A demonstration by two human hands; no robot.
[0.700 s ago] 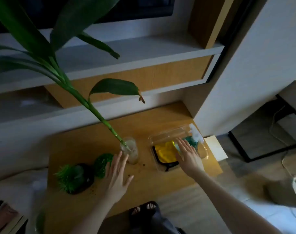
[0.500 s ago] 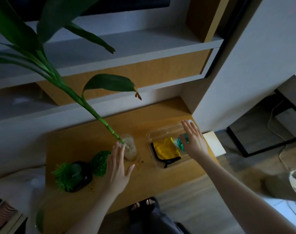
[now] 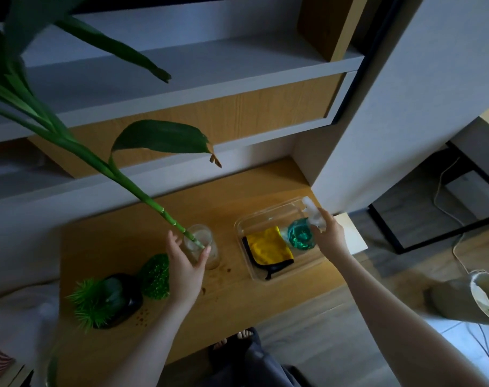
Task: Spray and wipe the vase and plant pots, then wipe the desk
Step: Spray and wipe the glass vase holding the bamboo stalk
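Clear glass meets our left hand (image 3: 186,263): its fingers (image 3: 173,241) and thumb curve around the near side of the round transparent glass vase (image 3: 202,247), thumb tip at the rim, though we cannot tell how firmly they grasp it. A long green bamboo-like stalk with broad dark leaves (image 3: 142,196) rises out of the vase and leans far to the left. Our right hand (image 3: 331,236) grips the white trigger head of the clear spray bottle of teal liquid (image 3: 302,236), fingers wrapped around its neck, the bottle tilted above the right end of the clear rectangular plastic tray (image 3: 254,270). Inside the tray lies a folded yellow cloth with a black edge (image 3: 268,247). Left of the vase, near the front edge, stand a spiky green plant in a glossy black pot (image 3: 112,300) and, just beside it, a rounded bright green bumpy plant (image 3: 155,276). All of these stand on the light wooden tabletop (image 3: 237,297), which carries a few small brown specks near the pot. White shelves with wooden panels (image 3: 209,79) rise behind it.
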